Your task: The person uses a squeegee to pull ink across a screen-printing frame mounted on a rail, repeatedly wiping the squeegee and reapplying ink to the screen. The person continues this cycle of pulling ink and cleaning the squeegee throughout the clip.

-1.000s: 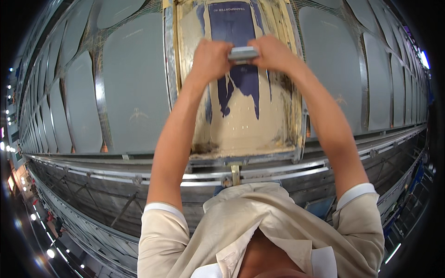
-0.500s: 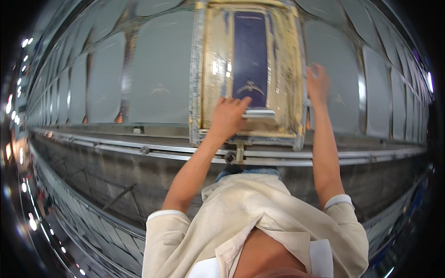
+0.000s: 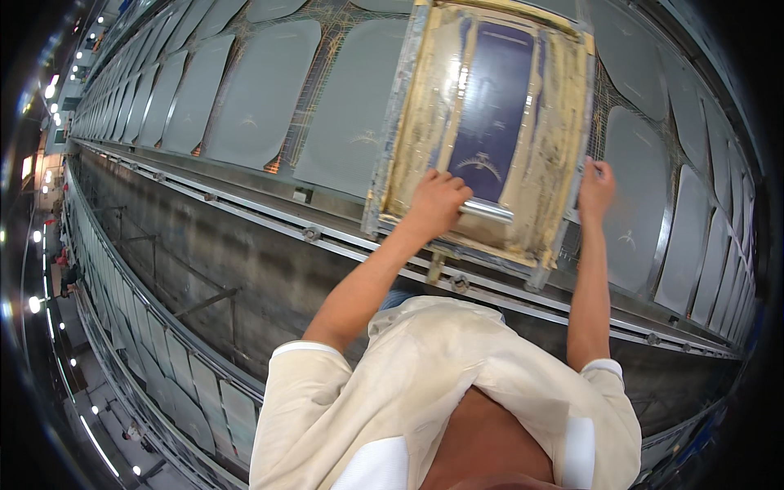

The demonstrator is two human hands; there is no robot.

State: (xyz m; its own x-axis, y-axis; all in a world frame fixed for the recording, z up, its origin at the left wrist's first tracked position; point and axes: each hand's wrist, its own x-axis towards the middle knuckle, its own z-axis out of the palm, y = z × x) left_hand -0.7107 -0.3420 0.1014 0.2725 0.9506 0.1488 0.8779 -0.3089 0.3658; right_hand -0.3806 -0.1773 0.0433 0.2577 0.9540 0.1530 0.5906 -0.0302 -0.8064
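Note:
A screen printing frame (image 3: 398,122) with tape and yellowish stains along its border lies on the long bench, tilted a little in the view. In its middle is a dark blue mesh strip (image 3: 495,98) with a pale curved emblem near the close end. My left hand (image 3: 438,202) is closed around one end of a squeegee (image 3: 488,211), a metallic bar set across the near end of the blue strip. At the frame's right edge, my right hand (image 3: 597,192) has its fingers curled against the side.
Grey flat panels (image 3: 261,90) with pale emblems lie in rows on both sides of the frame. A metal rail (image 3: 245,214) with bolts runs along the bench's near edge, in front of me. Another row of panels (image 3: 155,298) stands behind at the left.
My right hand has come in to the frame's right edge and its fingers have curled. The left hand still holds the squeegee at the near end. The whole view has turned.

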